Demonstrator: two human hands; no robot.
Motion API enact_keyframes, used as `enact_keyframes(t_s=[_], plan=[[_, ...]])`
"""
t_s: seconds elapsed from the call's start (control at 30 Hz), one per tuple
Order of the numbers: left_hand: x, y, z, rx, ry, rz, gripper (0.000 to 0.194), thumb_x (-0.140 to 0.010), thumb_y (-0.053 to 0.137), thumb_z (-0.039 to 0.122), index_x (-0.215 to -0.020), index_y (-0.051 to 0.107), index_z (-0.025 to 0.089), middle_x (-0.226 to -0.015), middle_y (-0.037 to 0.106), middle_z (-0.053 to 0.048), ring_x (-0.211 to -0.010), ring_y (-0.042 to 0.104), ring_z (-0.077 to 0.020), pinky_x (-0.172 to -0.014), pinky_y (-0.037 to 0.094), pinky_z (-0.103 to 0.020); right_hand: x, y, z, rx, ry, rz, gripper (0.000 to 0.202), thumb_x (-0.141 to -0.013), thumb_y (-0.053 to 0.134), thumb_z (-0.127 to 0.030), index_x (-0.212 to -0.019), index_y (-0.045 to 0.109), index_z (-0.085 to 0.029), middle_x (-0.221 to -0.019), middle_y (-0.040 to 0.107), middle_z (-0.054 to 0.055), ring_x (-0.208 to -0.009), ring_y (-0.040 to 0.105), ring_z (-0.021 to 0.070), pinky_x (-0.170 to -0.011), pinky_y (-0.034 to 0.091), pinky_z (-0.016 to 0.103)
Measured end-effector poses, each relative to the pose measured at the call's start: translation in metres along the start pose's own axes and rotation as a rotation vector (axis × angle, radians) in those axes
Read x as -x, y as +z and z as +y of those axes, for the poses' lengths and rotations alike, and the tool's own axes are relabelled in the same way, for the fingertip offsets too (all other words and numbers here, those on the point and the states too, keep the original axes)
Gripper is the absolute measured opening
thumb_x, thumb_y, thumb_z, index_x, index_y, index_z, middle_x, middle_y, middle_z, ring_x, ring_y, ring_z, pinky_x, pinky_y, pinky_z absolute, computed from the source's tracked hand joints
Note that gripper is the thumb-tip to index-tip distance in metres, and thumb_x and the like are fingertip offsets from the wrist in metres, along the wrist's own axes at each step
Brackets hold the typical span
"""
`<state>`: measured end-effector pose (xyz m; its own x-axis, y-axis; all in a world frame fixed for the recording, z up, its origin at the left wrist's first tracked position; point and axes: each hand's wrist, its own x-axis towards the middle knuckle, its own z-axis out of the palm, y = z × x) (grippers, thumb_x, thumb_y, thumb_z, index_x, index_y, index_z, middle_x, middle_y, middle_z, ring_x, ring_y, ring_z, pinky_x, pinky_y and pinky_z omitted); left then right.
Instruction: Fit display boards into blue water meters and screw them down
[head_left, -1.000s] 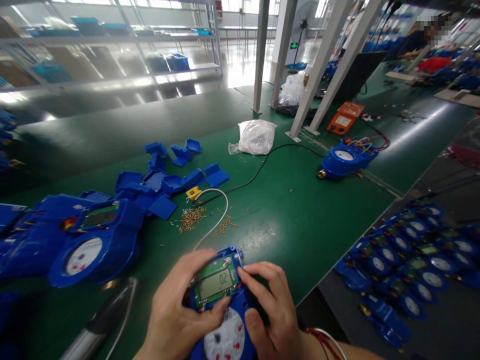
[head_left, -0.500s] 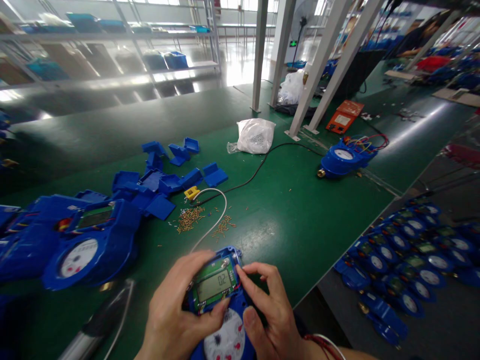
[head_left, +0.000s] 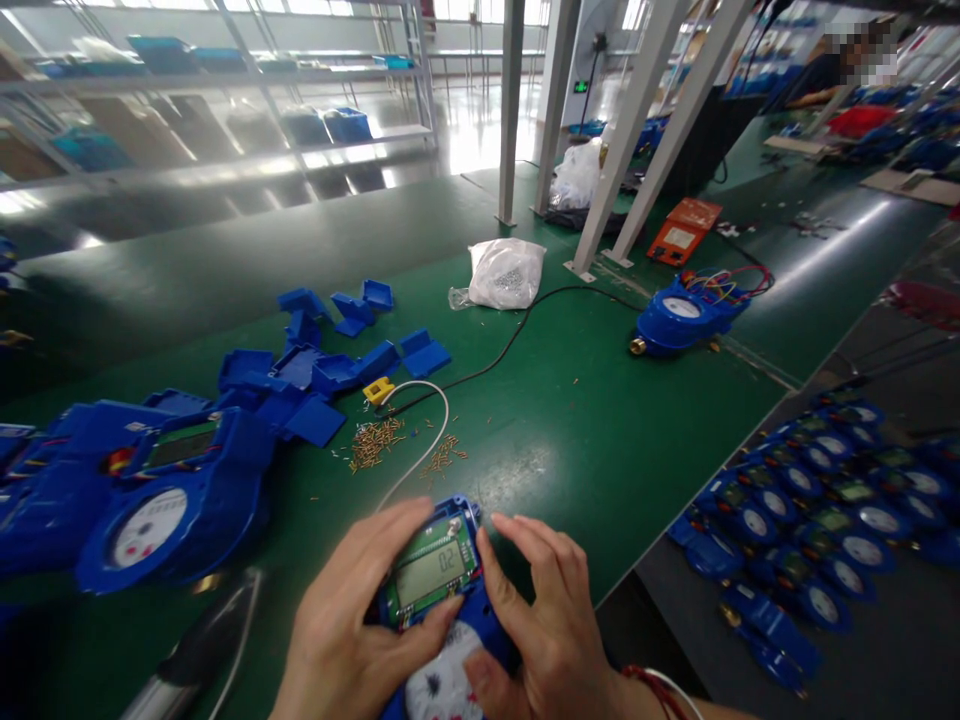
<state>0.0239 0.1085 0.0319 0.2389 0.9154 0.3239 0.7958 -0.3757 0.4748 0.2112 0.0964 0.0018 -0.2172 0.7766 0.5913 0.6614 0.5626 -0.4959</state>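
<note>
A blue water meter with a white round dial is at the bottom centre, its upper housing uncovered. In that housing sits a green circuit board whose grey display reads about 0.2. My left hand grips the housing from the left, thumb across the board's lower edge and fingers along the far side. From the right, my right hand holds the meter. Its index fingertip rests at the board's right edge by some thin wires, and its blurred thumb lies over the dial. The meter's lower part is cut off by the frame.
Small brass screws lie in piles beyond the meter, near a yellow block with a cable. Blue plastic covers and more meters are at left. A screwdriver-like tool lies nearer. Several meters stand lower right.
My right hand's fingers have spread and straightened away from the wires, and its thumb has slid lower and left over the dial. My left hand keeps its grip. The view has shifted slightly.
</note>
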Motion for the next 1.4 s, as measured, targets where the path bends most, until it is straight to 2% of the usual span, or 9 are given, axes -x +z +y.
enact_keyframes(t_s=[0.2,0.37,0.67,0.83,0.97,1.1,1.23,1.3,1.4], plan=[[-0.003,0.001,0.001,-0.013,0.006,-0.005,0.053,-0.077,0.065,0.040,-0.124,0.048,0.023,-0.120,0.060,-0.008,-0.110,0.058,-0.0216,-0.090,0.053,-0.033,0.001,0.002,0.003,-0.039,0.014,0.012,0.055,-0.092,0.034,-0.049,-0.123,0.058,-0.011,-0.120,0.057,0.014,-0.110,0.050,0.0280,-0.091,0.038,0.041],[-0.005,-0.001,-0.003,-0.027,-0.037,-0.072,0.053,-0.077,0.065,0.042,-0.125,0.048,0.026,-0.121,0.061,-0.006,-0.110,0.059,-0.0216,-0.089,0.054,-0.034,-0.003,0.002,0.004,-0.049,0.001,0.012,0.056,-0.091,0.035,-0.050,-0.123,0.059,-0.010,-0.116,0.058,0.014,-0.107,0.051,0.0268,-0.090,0.040,0.039],[-0.002,-0.003,-0.006,0.000,-0.042,-0.103,0.054,-0.078,0.064,0.041,-0.126,0.046,0.026,-0.123,0.060,-0.005,-0.113,0.057,-0.0205,-0.092,0.053,-0.033,-0.003,0.000,0.007,0.051,-0.043,-0.035,0.058,-0.091,0.033,-0.052,-0.124,0.058,-0.011,-0.112,0.062,0.012,-0.104,0.054,0.0260,-0.086,0.038,0.038],[0.000,-0.002,-0.006,0.034,-0.074,-0.125,0.054,-0.078,0.065,0.040,-0.127,0.045,0.026,-0.127,0.058,-0.005,-0.115,0.056,-0.0208,-0.094,0.052,-0.033,-0.003,0.000,0.011,-0.023,-0.078,-0.167,0.072,-0.090,0.034,-0.056,-0.140,0.035,-0.004,-0.118,0.055,0.016,-0.111,0.049,0.0264,-0.093,0.042,0.038],[0.003,-0.002,-0.009,0.037,-0.080,-0.130,0.056,-0.078,0.065,0.041,-0.128,0.044,0.026,-0.130,0.056,-0.006,-0.117,0.055,-0.0214,-0.094,0.052,-0.034,-0.006,-0.001,0.016,-0.049,-0.132,-0.262,0.069,-0.091,0.033,-0.055,-0.141,0.032,-0.007,-0.124,0.050,0.017,-0.117,0.045,0.0275,-0.095,0.044,0.039],[0.004,-0.007,-0.014,0.022,-0.039,-0.166,0.060,-0.079,0.061,0.049,-0.131,0.043,0.025,-0.135,0.053,-0.006,-0.120,0.053,-0.0219,-0.095,0.051,-0.034,-0.005,-0.004,0.023,-0.061,-0.172,-0.325,0.073,-0.089,0.033,-0.060,-0.142,0.030,-0.009,-0.127,0.049,0.018,-0.118,0.046,0.0305,-0.093,0.046,0.044],[0.003,-0.007,-0.017,0.014,-0.018,-0.157,0.041,-0.091,0.046,0.032,-0.131,0.044,0.026,-0.135,0.053,-0.001,-0.123,0.050,-0.0139,-0.100,0.046,-0.026,-0.011,-0.004,0.029,-0.248,-0.094,-0.385,0.074,-0.089,0.032,-0.062,-0.144,0.021,-0.012,-0.135,0.044,0.017,-0.126,0.042,0.0295,-0.101,0.042,0.045],[0.003,-0.004,-0.018,0.001,-0.007,-0.116,0.039,-0.091,0.045,0.025,-0.130,0.045,0.026,-0.134,0.054,0.000,-0.122,0.050,-0.0114,-0.102,0.043,-0.024,-0.020,-0.002,0.031,-0.357,-0.025,-0.435,0.074,-0.090,0.036,-0.057,-0.145,0.014,-0.013,-0.142,0.037,0.016,-0.132,0.035,0.0285,-0.107,0.037,0.045],[0.006,-0.001,-0.018,-0.031,0.014,-0.088,0.041,-0.090,0.046,0.023,-0.131,0.044,0.024,-0.133,0.054,-0.002,-0.122,0.050,-0.0127,-0.103,0.043,-0.025,-0.036,0.005,0.035,-0.514,-0.015,-0.583,0.078,-0.088,0.049,-0.050,-0.146,0.011,-0.014,-0.148,0.030,0.015,-0.136,0.030,0.0268,-0.111,0.032,0.044]])
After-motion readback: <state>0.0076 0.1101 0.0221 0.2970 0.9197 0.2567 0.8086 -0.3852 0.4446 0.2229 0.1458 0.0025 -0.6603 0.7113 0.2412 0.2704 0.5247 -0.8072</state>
